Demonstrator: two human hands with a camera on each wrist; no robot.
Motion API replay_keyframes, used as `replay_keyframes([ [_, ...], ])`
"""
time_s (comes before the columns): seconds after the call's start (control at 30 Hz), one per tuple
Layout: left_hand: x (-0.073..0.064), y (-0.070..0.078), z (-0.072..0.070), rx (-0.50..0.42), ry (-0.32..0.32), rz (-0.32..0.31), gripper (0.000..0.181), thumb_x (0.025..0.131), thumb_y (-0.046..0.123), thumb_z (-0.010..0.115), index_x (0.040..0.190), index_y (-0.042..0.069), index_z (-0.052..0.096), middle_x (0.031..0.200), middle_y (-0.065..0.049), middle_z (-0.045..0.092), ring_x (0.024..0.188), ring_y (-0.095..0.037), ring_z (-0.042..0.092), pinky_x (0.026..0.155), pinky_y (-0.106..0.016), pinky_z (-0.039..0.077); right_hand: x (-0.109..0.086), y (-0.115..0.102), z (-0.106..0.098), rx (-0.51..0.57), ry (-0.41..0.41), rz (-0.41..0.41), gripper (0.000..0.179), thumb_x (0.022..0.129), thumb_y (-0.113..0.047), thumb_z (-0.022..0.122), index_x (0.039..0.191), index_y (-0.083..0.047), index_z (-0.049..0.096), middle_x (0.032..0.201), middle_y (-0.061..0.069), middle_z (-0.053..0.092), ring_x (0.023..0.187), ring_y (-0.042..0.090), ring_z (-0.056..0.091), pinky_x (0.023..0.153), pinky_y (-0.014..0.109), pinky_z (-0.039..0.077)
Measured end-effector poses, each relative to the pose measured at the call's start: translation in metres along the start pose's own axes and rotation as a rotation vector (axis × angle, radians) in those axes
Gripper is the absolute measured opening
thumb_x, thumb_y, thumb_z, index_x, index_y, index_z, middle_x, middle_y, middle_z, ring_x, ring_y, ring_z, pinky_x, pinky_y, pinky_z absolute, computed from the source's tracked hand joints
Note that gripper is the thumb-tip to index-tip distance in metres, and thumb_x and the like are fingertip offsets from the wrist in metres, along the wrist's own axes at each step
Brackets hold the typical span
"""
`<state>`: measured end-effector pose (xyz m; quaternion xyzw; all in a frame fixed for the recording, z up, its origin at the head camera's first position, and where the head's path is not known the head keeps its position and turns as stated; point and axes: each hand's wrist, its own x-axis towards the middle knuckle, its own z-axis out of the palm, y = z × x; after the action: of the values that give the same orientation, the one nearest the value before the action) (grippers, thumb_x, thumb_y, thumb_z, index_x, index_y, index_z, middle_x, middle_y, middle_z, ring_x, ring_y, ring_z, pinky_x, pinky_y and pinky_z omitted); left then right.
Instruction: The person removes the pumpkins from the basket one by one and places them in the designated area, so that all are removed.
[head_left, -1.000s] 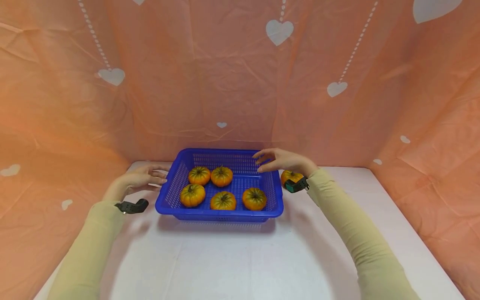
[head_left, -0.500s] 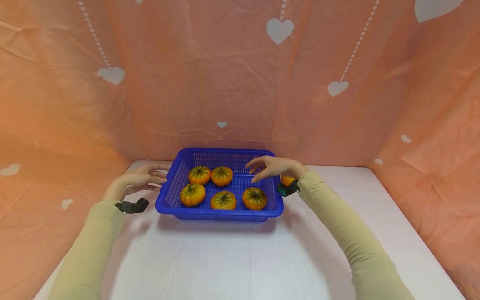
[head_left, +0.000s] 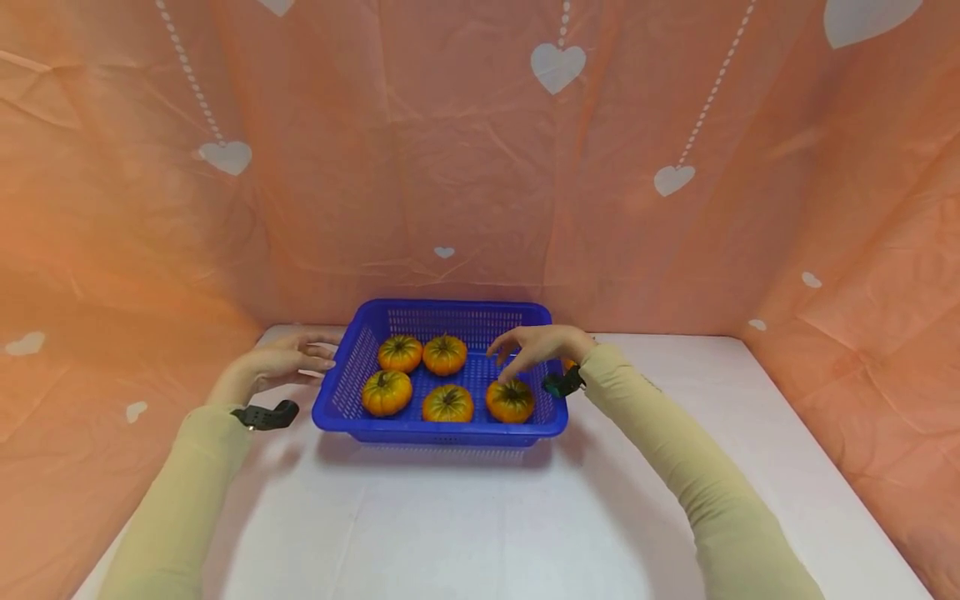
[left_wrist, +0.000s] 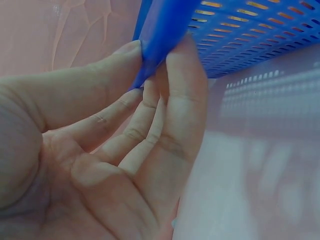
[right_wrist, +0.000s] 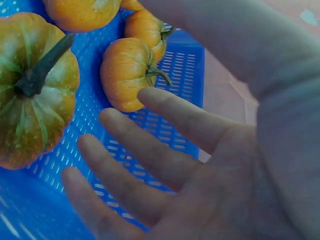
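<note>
A blue plastic basket (head_left: 441, 432) with slotted walls holds several small orange-green pumpkins (head_left: 447, 404). My left hand (head_left: 281, 360) is at its left side; in the left wrist view thumb and fingers pinch the blue rim (left_wrist: 167, 30). Inside the right part of the basket, my right hand (head_left: 536, 343) hangs with spread, nearly straight fingers (right_wrist: 150, 152) and holds nothing. Just below it sits the front right pumpkin (head_left: 510, 404), its dark stem pointing up; in the right wrist view this pumpkin (right_wrist: 50, 120) lies left of the fingertips.
Another pumpkin (head_left: 568, 364) lies outside the basket on the right, mostly hidden behind my right wrist. The white table (head_left: 435, 525) stretches in front. A peach cloth (head_left: 465, 167) with white hearts hangs close behind the basket and along both sides.
My right hand has moved left and down from the basket's right rim to over the front right pumpkin. The left hand and the basket have stayed in place.
</note>
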<state>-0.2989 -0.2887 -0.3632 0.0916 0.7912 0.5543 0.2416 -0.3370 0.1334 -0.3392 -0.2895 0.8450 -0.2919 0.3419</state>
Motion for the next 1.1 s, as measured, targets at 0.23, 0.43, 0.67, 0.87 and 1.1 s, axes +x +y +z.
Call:
replay_keyframes([
  [0.23, 0.0, 0.001, 0.0, 0.001, -0.007, 0.015, 0.057, 0.095, 0.001, 0.055, 0.142, -0.011, 0.025, 0.12, -0.019, 0.054, 0.097, -0.021, 0.062, 0.087, -0.043, 0.051, 0.005, -0.002, 0.001, -0.039, -0.047, 0.073, 0.067, 0.081, -0.025, 0.078, 0.138, -0.005, 0.049, 0.131, 0.016, 0.052, 0.12, 0.025, 0.048, 0.098, 0.038, 0.043],
  [0.43, -0.002, 0.003, 0.002, -0.023, -0.019, 0.02, 0.058, 0.094, -0.001, 0.054, 0.143, -0.011, 0.024, 0.118, -0.018, 0.055, 0.096, -0.02, 0.062, 0.087, -0.041, 0.052, 0.007, -0.006, 0.002, -0.078, -0.084, 0.124, 0.07, 0.079, -0.025, 0.079, 0.139, -0.007, 0.047, 0.132, 0.015, 0.051, 0.12, 0.025, 0.047, 0.099, 0.042, 0.043],
  [0.67, -0.002, 0.002, 0.001, -0.021, -0.003, 0.009, 0.056, 0.095, -0.001, 0.053, 0.142, -0.011, 0.026, 0.116, -0.015, 0.056, 0.095, -0.02, 0.062, 0.085, -0.04, 0.053, 0.012, -0.007, 0.004, -0.117, -0.123, 0.138, 0.071, 0.079, -0.022, 0.08, 0.139, -0.006, 0.046, 0.129, 0.013, 0.053, 0.116, 0.023, 0.049, 0.096, 0.041, 0.045],
  [0.87, -0.001, 0.001, 0.001, -0.008, 0.001, 0.012, 0.056, 0.095, 0.0, 0.054, 0.142, -0.011, 0.026, 0.115, -0.015, 0.057, 0.095, -0.021, 0.062, 0.084, -0.041, 0.053, 0.014, -0.007, 0.005, -0.106, -0.141, 0.146, 0.07, 0.078, -0.017, 0.08, 0.138, -0.004, 0.047, 0.126, 0.013, 0.054, 0.113, 0.023, 0.052, 0.096, 0.042, 0.045],
  [1.1, -0.001, 0.0, 0.001, -0.013, -0.004, 0.017, 0.057, 0.095, 0.002, 0.055, 0.142, -0.012, 0.025, 0.115, -0.015, 0.057, 0.095, -0.021, 0.063, 0.084, -0.041, 0.053, 0.015, -0.006, 0.005, -0.069, -0.147, 0.165, 0.067, 0.078, -0.011, 0.079, 0.137, -0.004, 0.048, 0.127, 0.016, 0.053, 0.111, 0.023, 0.054, 0.093, 0.038, 0.048],
])
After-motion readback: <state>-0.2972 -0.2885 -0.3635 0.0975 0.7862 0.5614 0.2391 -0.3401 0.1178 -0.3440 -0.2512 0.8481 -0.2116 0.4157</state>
